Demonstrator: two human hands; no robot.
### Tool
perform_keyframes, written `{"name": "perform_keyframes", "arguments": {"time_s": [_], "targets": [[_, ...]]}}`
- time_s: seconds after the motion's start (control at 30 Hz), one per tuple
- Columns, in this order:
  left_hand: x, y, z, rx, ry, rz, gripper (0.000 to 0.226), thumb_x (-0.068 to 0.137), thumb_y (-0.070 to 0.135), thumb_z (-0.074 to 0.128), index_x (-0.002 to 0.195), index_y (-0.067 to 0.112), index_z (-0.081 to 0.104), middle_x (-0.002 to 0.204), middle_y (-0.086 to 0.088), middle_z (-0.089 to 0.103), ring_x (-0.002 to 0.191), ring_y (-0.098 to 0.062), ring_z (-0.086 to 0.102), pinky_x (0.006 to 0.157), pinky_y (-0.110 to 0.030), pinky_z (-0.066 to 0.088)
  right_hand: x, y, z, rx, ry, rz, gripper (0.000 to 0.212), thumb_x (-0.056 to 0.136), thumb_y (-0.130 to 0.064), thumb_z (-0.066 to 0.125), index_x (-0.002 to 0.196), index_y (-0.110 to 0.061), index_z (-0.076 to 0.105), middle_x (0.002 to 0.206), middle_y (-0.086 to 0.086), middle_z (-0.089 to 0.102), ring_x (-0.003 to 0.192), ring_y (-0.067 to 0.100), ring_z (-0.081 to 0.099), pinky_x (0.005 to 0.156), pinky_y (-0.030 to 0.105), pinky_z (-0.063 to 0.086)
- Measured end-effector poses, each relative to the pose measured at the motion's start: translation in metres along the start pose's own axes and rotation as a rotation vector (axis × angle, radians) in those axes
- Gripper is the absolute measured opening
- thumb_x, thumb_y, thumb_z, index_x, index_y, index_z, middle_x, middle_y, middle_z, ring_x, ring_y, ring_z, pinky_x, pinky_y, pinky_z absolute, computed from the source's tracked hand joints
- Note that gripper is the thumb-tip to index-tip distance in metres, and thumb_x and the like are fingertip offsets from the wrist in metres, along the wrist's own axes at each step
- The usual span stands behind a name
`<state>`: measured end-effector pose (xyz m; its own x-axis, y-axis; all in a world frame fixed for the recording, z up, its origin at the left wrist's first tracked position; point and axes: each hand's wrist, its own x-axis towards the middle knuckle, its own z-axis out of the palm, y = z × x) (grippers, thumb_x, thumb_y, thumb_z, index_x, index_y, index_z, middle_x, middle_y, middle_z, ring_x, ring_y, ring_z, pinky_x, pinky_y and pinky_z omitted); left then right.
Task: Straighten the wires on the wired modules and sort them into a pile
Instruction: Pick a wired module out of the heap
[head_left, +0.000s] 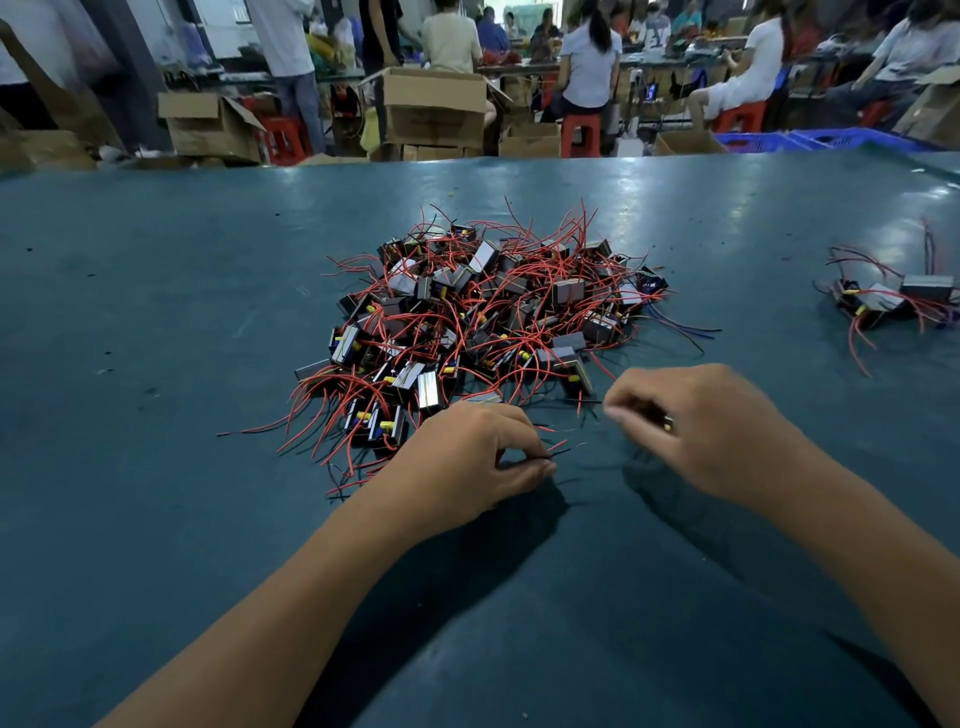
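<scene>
The person is working at the near edge of the tangled heap of wired modules, which is lying in the middle of the green table. The left hand is sitting just in front of the heap, its thumb and fingers curled and pinching the ends of thin black and red wires. The right hand is hovering just right of the heap's near edge, fingers curled around something small; a glimpse of metal at its underside suggests one module, though most of it is hidden and blurred, so that is a judgement. The wires appear to be running between the two hands, but the span is too faint to confirm. A small sorted group is lying well to the right of the heap. To do this step well, the module body is best being held steady in one hand while the other is drawing each wire out smoothly along its length, without jerking at the solder joints. Neighbouring leads from the heap are lying close by and risk being snagged, so the piece should be lifted clear first.
</scene>
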<state>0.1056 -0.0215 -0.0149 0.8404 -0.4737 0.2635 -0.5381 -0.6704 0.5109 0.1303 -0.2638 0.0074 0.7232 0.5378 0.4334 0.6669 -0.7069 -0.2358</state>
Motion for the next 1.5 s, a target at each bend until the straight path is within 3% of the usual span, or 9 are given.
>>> {"name": "perform_keyframes", "arguments": {"time_s": [0.2,0.3,0.43,0.57,0.67,1.1,1.27,1.43,1.5], "targets": [[0.0,0.004,-0.007,0.019,-0.032,-0.031,0.034,0.092,0.05,0.062,0.095,0.019,0.077,0.094,0.01,0.069,0.087,-0.006,0.061,0.08,-0.036,0.052,0.0,-0.006,-0.044,0.537,0.473,0.29,0.013,0.096,-0.012,0.061,0.089,-0.021,0.067,0.076,0.001,0.073,0.067,0.015,0.07,0.065,0.023,0.057],[0.001,0.005,-0.007,-0.03,-0.024,-0.073,0.047,0.096,0.054,0.049,0.091,0.016,0.075,0.082,0.01,0.064,0.081,-0.008,0.058,0.076,-0.037,0.05,0.003,-0.026,-0.041,0.892,0.423,0.358,0.02,0.096,-0.005,0.055,0.093,-0.019,0.068,0.091,0.005,0.075,0.087,0.018,0.073,0.078,0.026,0.059],[0.001,0.003,-0.005,-0.008,0.002,-0.07,0.032,0.102,0.037,0.054,0.086,0.015,0.071,0.072,0.016,0.05,0.072,0.001,0.049,0.068,-0.025,0.039,-0.002,-0.023,-0.009,0.507,0.055,0.629,0.04,0.098,-0.005,0.052,0.135,-0.022,0.054,0.132,-0.003,0.062,0.122,0.009,0.058,0.108,0.035,0.044],[0.001,-0.001,-0.005,-0.005,0.026,-0.083,0.02,0.1,0.03,0.058,0.089,0.019,0.071,0.074,0.02,0.051,0.074,0.004,0.05,0.066,-0.015,0.032,-0.005,-0.017,0.001,0.157,-0.304,0.671,0.051,0.099,-0.014,0.05,0.148,-0.016,0.036,0.144,0.007,0.05,0.13,0.027,0.049,0.104,0.035,0.04],[0.0,-0.002,-0.005,-0.002,0.037,-0.077,0.015,0.098,0.029,0.062,0.094,0.021,0.073,0.08,0.022,0.055,0.079,0.008,0.053,0.068,-0.009,0.033,-0.003,-0.012,0.001,-0.014,-0.314,0.586,0.021,0.096,-0.017,0.058,0.117,-0.016,0.055,0.117,0.003,0.057,0.116,0.028,0.055,0.087,0.033,0.042],[-0.002,0.002,-0.007,-0.005,0.036,-0.046,0.012,0.087,0.034,0.076,0.092,0.023,0.072,0.077,0.024,0.054,0.071,0.021,0.047,0.064,-0.002,0.034,-0.008,0.032,-0.019,-0.067,-0.51,0.348,0.056,0.087,-0.026,0.075,0.137,-0.032,0.049,0.129,-0.017,0.059,0.123,0.008,0.054,0.104,0.029,0.041],[-0.005,0.001,-0.015,-0.091,0.036,-0.111,0.007,0.093,0.019,0.07,0.098,0.024,0.071,0.07,0.032,0.058,0.056,0.005,0.048,0.054,-0.007,0.035,-0.006,0.038,-0.016,-0.164,-0.477,0.217,0.029,0.09,-0.028,0.071,0.116,-0.029,0.059,0.104,-0.017,0.055,0.107,0.011,0.057,0.093,0.022,0.042],[-0.002,-0.002,-0.035,-0.382,0.388,-0.207,0.036,0.094,-0.007,0.046,0.09,0.019,0.071,0.056,-0.003,0.064,0.046,-0.009,0.053,0.048,-0.02,0.041,-0.007,0.037,-0.018,-0.138,-0.451,0.212,0.038,0.09,-0.03,0.07,0.126,-0.028,0.057,0.123,-0.012,0.059,0.116,0.011,0.055,0.102,0.027,0.041],[-0.002,-0.002,-0.041,-0.474,0.445,-0.233,0.038,0.094,-0.009,0.043,0.088,0.016,0.07,0.066,-0.012,0.068,0.052,-0.017,0.06,0.055,-0.031,0.049,-0.008,0.03,-0.031,-0.001,-0.278,0.19,0.03,0.087,-0.035,0.07,0.115,-0.037,0.059,0.118,-0.011,0.066,0.102,0.01,0.063,0.093,0.026,0.048]]}}
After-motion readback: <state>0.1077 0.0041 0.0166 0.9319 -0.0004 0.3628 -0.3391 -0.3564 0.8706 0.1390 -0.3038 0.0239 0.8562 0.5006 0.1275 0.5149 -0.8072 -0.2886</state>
